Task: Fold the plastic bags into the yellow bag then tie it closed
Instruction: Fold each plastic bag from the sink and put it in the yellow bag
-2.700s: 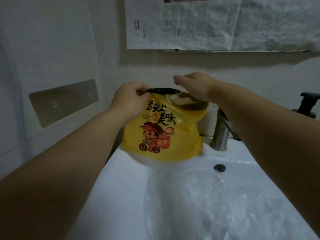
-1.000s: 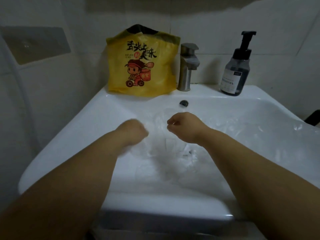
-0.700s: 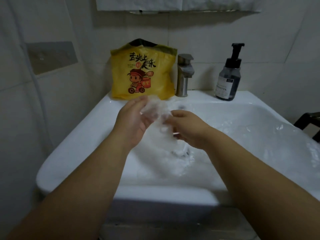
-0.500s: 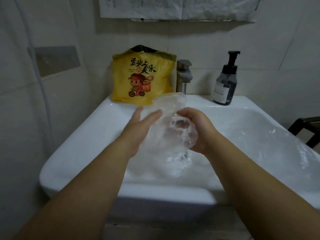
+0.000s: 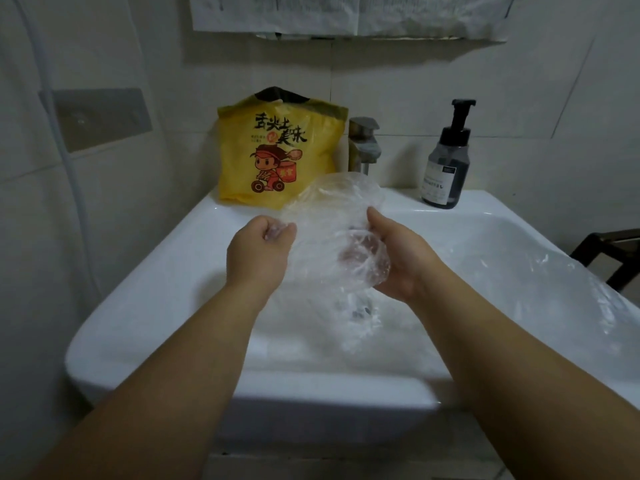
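tiled wall (image 5: 433, 109), white sink (image 5: 138, 306), yellow bag (image 5: 239, 161)

Left grip (image 5: 259, 251), right grip (image 5: 401, 261), both bare, short rounded fingers (image 5: 278, 233), broad smooth bare forearms (image 5: 194, 358)

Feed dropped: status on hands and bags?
Left hand and right hand grip clear bag over sink. Yellow bag upright by faucet, untied. Nothing between them.
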`<state>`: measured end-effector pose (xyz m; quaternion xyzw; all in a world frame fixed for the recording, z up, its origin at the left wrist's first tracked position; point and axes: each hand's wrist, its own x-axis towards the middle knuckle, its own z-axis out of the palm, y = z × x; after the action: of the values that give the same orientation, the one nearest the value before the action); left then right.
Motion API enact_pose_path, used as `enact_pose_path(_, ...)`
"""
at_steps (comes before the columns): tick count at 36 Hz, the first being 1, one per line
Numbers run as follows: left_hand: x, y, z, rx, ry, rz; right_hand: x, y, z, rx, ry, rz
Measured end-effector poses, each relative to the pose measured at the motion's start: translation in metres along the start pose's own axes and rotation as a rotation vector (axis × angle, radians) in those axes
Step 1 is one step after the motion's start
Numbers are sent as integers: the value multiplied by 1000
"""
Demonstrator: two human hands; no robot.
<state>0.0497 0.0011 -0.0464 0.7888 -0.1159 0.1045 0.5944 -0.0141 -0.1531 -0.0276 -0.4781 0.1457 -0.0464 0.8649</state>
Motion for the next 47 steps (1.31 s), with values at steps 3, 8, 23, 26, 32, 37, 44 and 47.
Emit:
enact_pose_path(3, 0, -1, 0, 83, -20, 36, 1, 1, -2, -96, 19, -74)
enact_pose_path(8, -2, 12, 0, -330, -135, -129, 0, 4, 2, -181, 51, -107)
enact_pose_path(23, 11, 12, -16, -634, -121, -448, -4, -12, -10, -20, 143, -94)
enact_pose_path(26, 13, 10, -19, -753, -142, -395, -2, -14, -11, -8, 165, -147)
enact_pose_path(32, 7, 6, -29, -642, -413, -281, -1, -12, -13, -152, 124, -200)
enact_pose_path(37, 5, -1, -22, -224, -248, -86, 0, -8, -14, -416, 51, -213)
enact_pose_path(44, 1, -6, -23, 139, -70, 126, 4, 1, -19, -1029, 191, -394)
enact_pose_path(47, 3, -2, -24, 56, -98, 42, 1, -2, -17, -965, 220, -433)
